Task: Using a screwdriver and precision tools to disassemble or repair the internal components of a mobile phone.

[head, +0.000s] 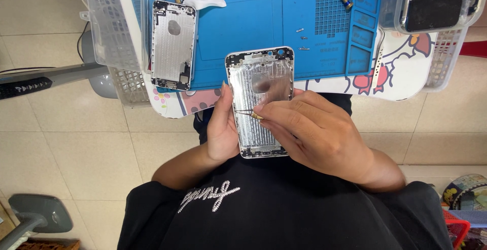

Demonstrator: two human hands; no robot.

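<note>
Two bare hands meet over the lap, just below the table's near edge. The left hand (221, 131) cups the left long edge of an empty silver metal phone shell (260, 100), fingers closed around its side, holding it upright with the inner face toward the camera. The right hand (317, 131) lies across the shell's right side, fingertips pinched on a thin pair of gold-tipped metal tweezers (249, 112) whose points rest on the shell's inner surface. The shell's top overlaps the front edge of the blue silicone work mat (243, 27). A second silver phone shell (173, 44) lies flat on the mat's left part, well apart. Three tiny metal parts (303, 38) sit on the mat just above the held shell.
</note>
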